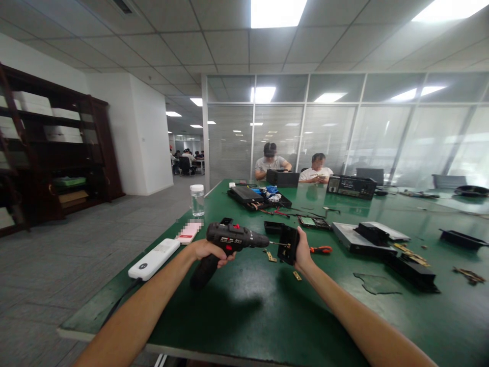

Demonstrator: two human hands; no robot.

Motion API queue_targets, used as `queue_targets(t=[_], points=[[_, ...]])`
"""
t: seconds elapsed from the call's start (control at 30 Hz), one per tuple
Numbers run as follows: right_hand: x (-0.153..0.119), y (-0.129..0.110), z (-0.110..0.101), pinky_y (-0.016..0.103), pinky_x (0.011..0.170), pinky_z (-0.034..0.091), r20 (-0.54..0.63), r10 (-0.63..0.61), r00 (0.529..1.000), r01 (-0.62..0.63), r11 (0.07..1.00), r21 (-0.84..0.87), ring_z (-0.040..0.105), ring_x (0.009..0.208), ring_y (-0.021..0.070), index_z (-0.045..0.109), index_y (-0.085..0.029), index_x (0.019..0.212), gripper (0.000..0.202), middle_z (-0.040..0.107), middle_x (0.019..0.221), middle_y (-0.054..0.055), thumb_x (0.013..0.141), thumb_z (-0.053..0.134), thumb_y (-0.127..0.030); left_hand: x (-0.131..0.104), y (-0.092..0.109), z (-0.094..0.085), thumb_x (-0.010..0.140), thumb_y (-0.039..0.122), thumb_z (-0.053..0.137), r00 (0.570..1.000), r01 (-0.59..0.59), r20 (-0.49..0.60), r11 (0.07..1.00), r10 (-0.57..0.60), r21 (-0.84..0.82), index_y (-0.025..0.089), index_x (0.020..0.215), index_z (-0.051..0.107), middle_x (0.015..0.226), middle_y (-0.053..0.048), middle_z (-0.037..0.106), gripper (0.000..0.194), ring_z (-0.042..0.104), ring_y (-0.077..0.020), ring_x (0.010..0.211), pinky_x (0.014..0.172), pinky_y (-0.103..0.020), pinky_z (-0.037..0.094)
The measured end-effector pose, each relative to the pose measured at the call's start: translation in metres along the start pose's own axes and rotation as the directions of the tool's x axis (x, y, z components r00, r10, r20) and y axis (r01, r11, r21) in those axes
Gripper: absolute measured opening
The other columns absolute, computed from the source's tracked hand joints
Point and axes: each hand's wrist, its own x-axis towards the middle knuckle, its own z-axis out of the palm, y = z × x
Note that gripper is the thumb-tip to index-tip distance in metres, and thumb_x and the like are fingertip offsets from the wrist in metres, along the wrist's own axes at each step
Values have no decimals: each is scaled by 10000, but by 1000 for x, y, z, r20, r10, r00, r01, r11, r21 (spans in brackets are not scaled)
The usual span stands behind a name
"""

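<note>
My left hand (209,253) is wrapped around the grip of a black cordless drill (234,237) with red switches. The drill lies level, its thin bit (277,243) pointing right and meeting a small black plastic housing (289,245). My right hand (303,250) holds that housing upright from its right side, the fingers partly hidden behind it. Brass-coloured metal pieces (271,257) lie on the green table below the bit. Just behind my right hand rests an orange and black screwdriver (321,250).
A white power strip (155,259), a phone (190,232) and a clear jar (197,201) line the table's left edge. Silver and black device parts (362,239) lie to the right, near a glass-like shard (376,284). Two people (271,164) sit at the far side.
</note>
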Motion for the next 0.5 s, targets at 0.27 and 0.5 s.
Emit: queue_targets(t=[0.27,0.5], points=[[1,1,-1,311,456,439,-46,-22,999,22,1000,13,538,458,181,571,-204,713,396,556,504,2,697,446,-579,0,1,1,599,196,614,1000,-12,9,999,12,31,98,889,522,777,-41,479,320,433,-91,547,515,-243,374],[3,1,-2,306,469,449,-64,-8,998,9,1000,29,565,509,192,570,-199,676,386,559,502,6,692,466,-570,0,3,3,592,191,618,1000,21,2,1000,-21,0,97,896,524,774,-35,485,332,439,-90,556,518,-230,373]])
